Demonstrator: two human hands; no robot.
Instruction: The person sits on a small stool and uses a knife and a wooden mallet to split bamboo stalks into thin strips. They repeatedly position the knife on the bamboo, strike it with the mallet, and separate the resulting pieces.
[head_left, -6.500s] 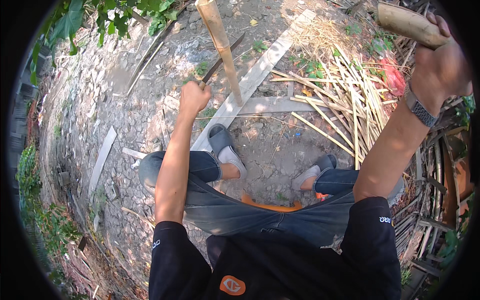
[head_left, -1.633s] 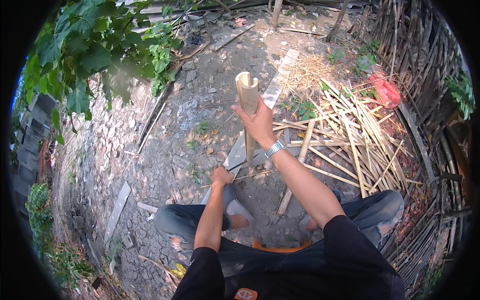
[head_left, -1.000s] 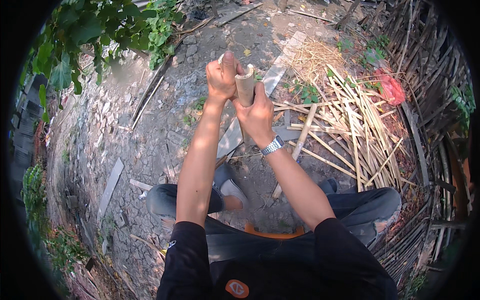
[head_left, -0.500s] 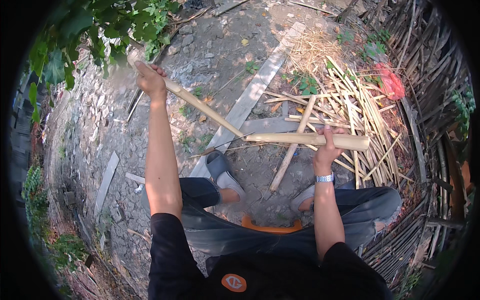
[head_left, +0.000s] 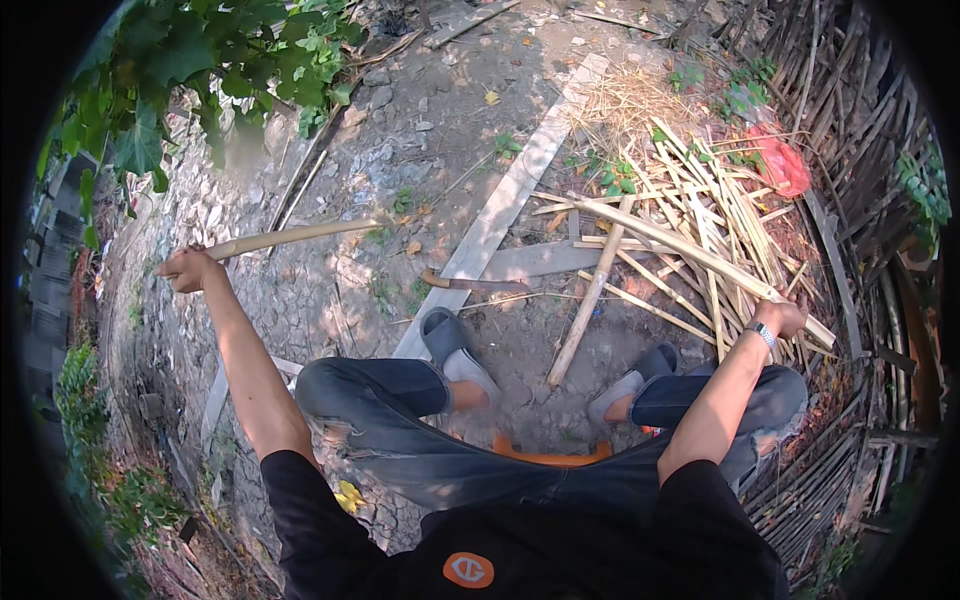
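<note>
Now, left hand (head_left: 188, 270): fist closed round a split bamboo strip (head_left: 300, 236), far left of the grey plank (head_left: 505, 200).
Right hand (head_left: 783, 317): gripped a bamboo half (head_left: 680, 247), right of that plank.

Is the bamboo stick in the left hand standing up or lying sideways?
Sideways. The left hand grips one end of the bamboo stick, which stretches level above the ground.

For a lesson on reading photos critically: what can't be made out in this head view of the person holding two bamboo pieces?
- Seat: only an orange edge shows between the legs; the thighs hide the rest.
- Right hand: its grip on the bamboo strip faces away, fingers hidden.
- Left hand: small near the rim; the stick end inside the fist is hidden.
- Red object: too small and bent by the lens to identify.
</note>
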